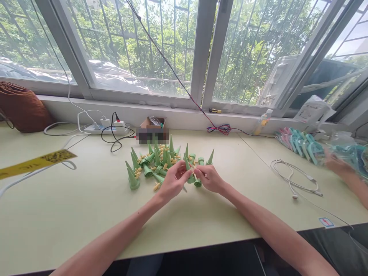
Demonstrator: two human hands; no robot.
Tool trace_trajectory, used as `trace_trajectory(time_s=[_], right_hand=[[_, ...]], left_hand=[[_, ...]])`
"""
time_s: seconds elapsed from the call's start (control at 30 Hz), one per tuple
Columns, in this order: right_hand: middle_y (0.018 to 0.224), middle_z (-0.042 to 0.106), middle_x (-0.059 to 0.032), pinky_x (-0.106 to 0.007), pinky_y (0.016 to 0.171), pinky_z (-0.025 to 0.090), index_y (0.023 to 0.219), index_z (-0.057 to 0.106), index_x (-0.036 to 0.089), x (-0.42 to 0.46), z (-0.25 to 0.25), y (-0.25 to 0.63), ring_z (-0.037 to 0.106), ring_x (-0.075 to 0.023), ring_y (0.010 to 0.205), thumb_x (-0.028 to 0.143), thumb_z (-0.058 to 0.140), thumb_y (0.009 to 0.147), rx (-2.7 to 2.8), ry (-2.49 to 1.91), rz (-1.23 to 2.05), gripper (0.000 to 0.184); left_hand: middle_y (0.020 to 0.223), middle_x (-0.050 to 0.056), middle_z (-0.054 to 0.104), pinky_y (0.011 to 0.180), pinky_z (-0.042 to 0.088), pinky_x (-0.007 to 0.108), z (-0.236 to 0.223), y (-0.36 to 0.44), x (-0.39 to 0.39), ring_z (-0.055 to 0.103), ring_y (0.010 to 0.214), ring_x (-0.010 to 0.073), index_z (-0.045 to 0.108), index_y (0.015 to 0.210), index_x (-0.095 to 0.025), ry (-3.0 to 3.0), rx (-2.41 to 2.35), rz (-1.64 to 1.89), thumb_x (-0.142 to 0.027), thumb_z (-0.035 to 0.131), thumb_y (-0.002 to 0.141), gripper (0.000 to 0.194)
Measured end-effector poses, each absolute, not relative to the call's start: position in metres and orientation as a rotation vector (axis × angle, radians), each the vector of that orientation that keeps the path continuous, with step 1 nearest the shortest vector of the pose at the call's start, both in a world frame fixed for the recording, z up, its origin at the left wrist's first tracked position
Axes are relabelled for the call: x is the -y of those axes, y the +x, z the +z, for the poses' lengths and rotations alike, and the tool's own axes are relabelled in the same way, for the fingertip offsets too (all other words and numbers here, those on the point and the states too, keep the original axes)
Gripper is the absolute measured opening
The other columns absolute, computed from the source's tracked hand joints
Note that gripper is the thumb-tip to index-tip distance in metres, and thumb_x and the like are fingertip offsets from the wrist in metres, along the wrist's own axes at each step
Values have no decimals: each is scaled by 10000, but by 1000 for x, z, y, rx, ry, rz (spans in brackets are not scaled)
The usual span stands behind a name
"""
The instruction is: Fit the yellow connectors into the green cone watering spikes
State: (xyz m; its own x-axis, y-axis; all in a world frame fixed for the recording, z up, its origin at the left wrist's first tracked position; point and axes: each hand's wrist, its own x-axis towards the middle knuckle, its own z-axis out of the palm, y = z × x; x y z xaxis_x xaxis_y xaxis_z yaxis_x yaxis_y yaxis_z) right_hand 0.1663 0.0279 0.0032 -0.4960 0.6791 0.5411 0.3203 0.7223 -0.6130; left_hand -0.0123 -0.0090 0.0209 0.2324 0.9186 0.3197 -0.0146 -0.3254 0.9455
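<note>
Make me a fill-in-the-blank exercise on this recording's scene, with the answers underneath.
The cone in the left hand, with the right hand close beside it, is ____ in colour.
The bag at the far left is reddish ____.
The open cardboard box sits ____ the power strip and the bundled red-and-blue cable.
The bottle stands to the ____ of that bundled cable.

Missing words: green; brown; between; right.

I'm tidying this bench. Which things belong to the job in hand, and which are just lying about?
Job in hand:
green cones
small yellow pieces

Apparently just lying about:
brown bag
cardboard box
bottle
loose white cable
red-and-blue cable bundle
</note>
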Motion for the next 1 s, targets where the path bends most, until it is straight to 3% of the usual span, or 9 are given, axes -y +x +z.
trace_trajectory(time_s=[0.2, 0.5, 0.7, 1.0], right_hand=[[555, 210, 58, -256, 476, 203, 624, 220, 217, -26, 4, 164, 192, -99, 501, 485, 307, 1022, 2087, -747, 556, 487], [566, 199, 53, -260, 493, 196, 622, 223, 213, -26, 4, 163, 183, -100, 510, 459, 301, 1023, 2086, -753, 599, 477], [564, 188, 54, -260, 494, 183, 621, 217, 205, -26, 3, 163, 169, -91, 511, 451, 316, 1022, 2075, -781, 625, 481], [558, 192, 51, -261, 490, 179, 603, 191, 203, -27, -1, 162, 159, -88, 515, 453, 341, 1017, 2031, -812, 663, 507]], left_hand=[[867, 25, 621, 762, 499, 266, 18, -13, 10, 604, 824, 152, 596, 976, -188, 1660, -872, 1285, -362, 625, 894, 195], [719, 2, 551, 600, 414, 239, 12, -16, 10, 492, 643, 127, 613, 904, -202, 2124, -1031, 1367, -280, 554, 934, 102], [842, 32, 608, 674, 470, 229, 11, -17, 8, 543, 740, 123, 593, 1008, -198, 2460, -846, 1482, -149, 495, 957, 121], [936, 63, 662, 726, 500, 254, 10, -19, 6, 595, 826, 142, 589, 1065, -206, 2604, -744, 1497, -98, 489, 950, 186]])
